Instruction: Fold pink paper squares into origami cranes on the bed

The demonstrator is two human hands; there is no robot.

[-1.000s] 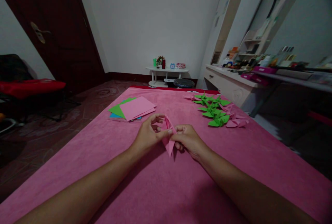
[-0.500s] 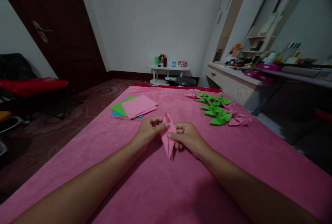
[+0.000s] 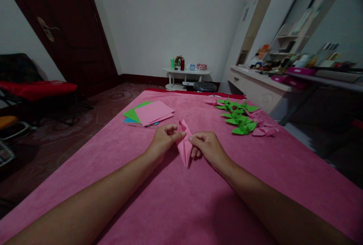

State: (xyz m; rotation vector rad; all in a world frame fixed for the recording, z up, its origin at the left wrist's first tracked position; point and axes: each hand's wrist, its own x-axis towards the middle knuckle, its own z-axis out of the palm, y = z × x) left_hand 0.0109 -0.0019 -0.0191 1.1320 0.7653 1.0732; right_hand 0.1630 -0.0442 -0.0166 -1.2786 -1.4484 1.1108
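A piece of pink origami paper [image 3: 185, 153], folded into a long diamond, is held between my two hands over the pink cloth, its narrow point toward me. My left hand [image 3: 163, 139] pinches its left side, thumb on top near the middle. On the right edge, my right hand [image 3: 208, 146] grips it with thumb and index finger, the other fingers curled beneath. The upper end of the paper shows a raised fold. Fingers behind the paper are partly hidden.
Loose square sheets [image 3: 154, 112] in pink, green and blue lie at the far left of the pink-covered table [image 3: 170, 207]. Several folded green cranes [image 3: 241, 118] and pink cranes [image 3: 265, 129] are grouped at the far right. A dresser [image 3: 261, 84] stands beyond the right edge.
My right thumb has shifted up and inward along the pink paper's right edge. My left hand keeps its pinch. The whole view has tilted slightly.
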